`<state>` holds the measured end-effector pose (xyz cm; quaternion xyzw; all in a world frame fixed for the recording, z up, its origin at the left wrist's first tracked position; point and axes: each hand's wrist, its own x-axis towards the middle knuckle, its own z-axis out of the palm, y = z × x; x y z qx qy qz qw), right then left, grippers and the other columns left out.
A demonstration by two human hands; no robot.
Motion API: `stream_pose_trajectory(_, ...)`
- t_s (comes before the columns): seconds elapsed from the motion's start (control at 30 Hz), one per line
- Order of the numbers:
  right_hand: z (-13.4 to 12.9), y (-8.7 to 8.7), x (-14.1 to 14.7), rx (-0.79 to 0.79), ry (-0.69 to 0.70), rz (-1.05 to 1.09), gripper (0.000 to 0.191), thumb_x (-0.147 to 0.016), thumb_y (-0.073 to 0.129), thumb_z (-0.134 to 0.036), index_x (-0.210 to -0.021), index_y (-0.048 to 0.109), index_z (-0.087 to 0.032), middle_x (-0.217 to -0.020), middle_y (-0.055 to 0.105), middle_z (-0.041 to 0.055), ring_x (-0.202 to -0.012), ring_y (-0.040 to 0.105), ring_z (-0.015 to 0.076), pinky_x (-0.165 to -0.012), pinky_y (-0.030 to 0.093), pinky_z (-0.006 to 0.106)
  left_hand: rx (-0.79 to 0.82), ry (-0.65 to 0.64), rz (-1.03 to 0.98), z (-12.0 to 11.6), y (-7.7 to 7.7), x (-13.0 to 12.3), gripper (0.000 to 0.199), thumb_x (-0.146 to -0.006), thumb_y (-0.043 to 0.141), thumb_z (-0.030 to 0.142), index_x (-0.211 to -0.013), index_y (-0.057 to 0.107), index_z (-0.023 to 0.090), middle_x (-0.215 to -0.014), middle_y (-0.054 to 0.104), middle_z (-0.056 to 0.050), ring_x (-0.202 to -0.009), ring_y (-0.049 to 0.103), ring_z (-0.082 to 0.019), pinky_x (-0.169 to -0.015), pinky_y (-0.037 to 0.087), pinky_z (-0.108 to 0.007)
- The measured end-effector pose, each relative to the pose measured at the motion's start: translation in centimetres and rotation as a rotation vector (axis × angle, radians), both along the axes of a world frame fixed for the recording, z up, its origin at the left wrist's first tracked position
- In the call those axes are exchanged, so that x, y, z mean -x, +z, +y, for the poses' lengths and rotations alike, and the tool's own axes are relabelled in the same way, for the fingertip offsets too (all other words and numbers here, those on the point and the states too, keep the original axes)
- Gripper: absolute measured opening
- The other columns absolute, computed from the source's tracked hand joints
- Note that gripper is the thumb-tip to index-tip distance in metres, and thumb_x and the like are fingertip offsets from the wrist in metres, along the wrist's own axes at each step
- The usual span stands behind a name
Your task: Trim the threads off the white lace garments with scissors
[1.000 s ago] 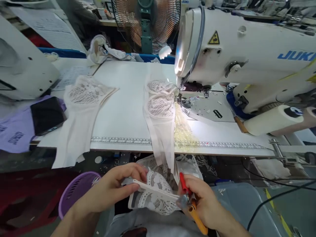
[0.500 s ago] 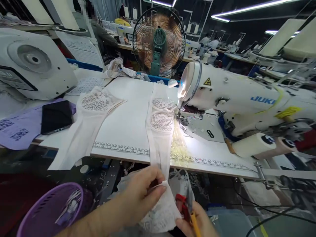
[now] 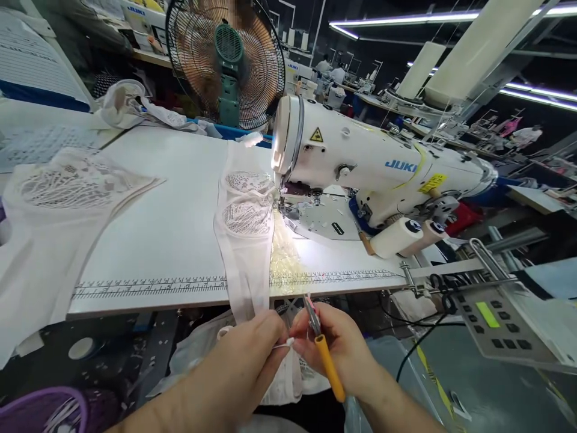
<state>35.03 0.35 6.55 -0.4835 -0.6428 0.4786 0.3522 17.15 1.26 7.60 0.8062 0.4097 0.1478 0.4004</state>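
My left hand (image 3: 252, 352) is closed on the edge of a white lace garment (image 3: 247, 234) that runs from the sewing machine over the table's front edge. Close beside it, my right hand (image 3: 336, 340) holds scissors with an orange handle (image 3: 330, 370), their blades pointing up and away from me. Its thumb and forefinger pinch near a small white bit of the garment between both hands. Part of the lace hangs below my hands. The garment's cups lie next to the needle area of the white sewing machine (image 3: 342, 144).
Another white garment (image 3: 67, 198) lies at the left of the table (image 3: 171, 180). A fan (image 3: 229, 66) stands behind. Thread cones (image 3: 396, 237) lie at the right, near a control panel (image 3: 491, 319). A purple basket (image 3: 45, 403) is at the lower left.
The view has swung right. My right hand has come up beside my left hand, with the scissors turned upward between its fingers. The lace held between my hands has dropped lower.
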Motion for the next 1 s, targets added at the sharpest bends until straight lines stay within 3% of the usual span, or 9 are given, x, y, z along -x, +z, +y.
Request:
stream_pose_trajectory(0.13, 0.4, -0.6, 0.0, -0.015, 0.048, 0.035, 0.014, -0.073, 0.061, -0.027, -0.072, 0.05, -0.018, -0.071, 0.054, 0.001, -0.062, 0.049, 0.0155, -0.057, 0.041, 0.029, 0.074, -0.004, -0.003, 0.3, 0.3, 0.1, 0.019, -0.085, 0.028, 0.029, -0.072, 0.04, 0.021, -0.079, 0.053, -0.006, -0.07, 0.05, -0.019, -0.063, 0.04, -0.029)
stream_pose_trajectory(0.37, 0.1, -0.6, 0.5, -0.329, 0.007, 0.009, 0.014, -0.069, 0.055, -0.008, -0.074, 0.049, -0.02, -0.073, 0.055, -0.0003, -0.063, 0.051, 0.0146, -0.056, 0.041, 0.027, 0.293, 0.123, -0.134, 1.0, -0.4, 0.3, 0.009, -0.075, 0.048, 0.029, -0.074, 0.047, 0.02, -0.067, 0.047, 0.003, -0.061, 0.044, -0.014, -0.053, 0.032, -0.024)
stream_pose_trajectory(0.57, -0.1, -0.7, 1.0, -0.471, -0.026, -0.023, 0.015, -0.074, 0.055, -0.007, -0.077, 0.049, -0.021, -0.076, 0.056, -0.0005, -0.063, 0.054, 0.0133, -0.056, 0.042, 0.025, 0.404, 0.162, -0.211, 0.8, -0.7, 0.1, 0.025, -0.078, 0.045, 0.034, -0.059, 0.046, 0.018, -0.059, 0.04, 0.004, -0.056, 0.037, -0.011, -0.051, 0.027, -0.024)
stream_pose_trajectory(0.73, 0.5, -1.4, 1.2, -0.316, -0.039, 0.017, 0.011, -0.073, 0.059, -0.014, -0.076, 0.05, -0.02, -0.072, 0.054, -0.0003, -0.061, 0.05, 0.0143, -0.054, 0.04, 0.026, 0.356, 0.177, -0.256, 0.9, -0.1, 0.0, 0.028, -0.074, 0.044, 0.036, -0.053, 0.034, 0.02, -0.055, 0.033, 0.005, -0.053, 0.031, -0.011, -0.051, 0.026, -0.025)
stream_pose_trajectory(0.83, 0.9, -1.4, 0.8, -0.159, 0.004, 0.103, 0.019, -0.075, 0.065, -0.03, -0.076, 0.049, -0.021, -0.071, 0.051, -0.0008, -0.059, 0.046, 0.014, -0.053, 0.039, 0.027, 0.392, 0.157, -0.253, 1.3, 0.2, 0.3, 0.029, -0.073, 0.045, 0.038, -0.053, 0.035, 0.02, -0.056, 0.033, 0.004, -0.054, 0.032, -0.011, -0.052, 0.027, -0.025)
stream_pose_trajectory(1.0, 0.6, -0.9, -1.1, 0.017, 0.292, 0.019, 0.047, -0.077, 0.045, -0.069, -0.083, 0.047, -0.022, -0.074, 0.045, 0.0008, -0.062, 0.043, 0.0167, -0.054, 0.038, 0.029, 0.503, 0.148, -0.306, 1.9, 0.3, 1.2, 0.025, -0.07, 0.05, 0.036, -0.055, 0.04, 0.018, -0.058, 0.034, 0.004, -0.058, 0.034, -0.012, -0.055, 0.028, -0.026)
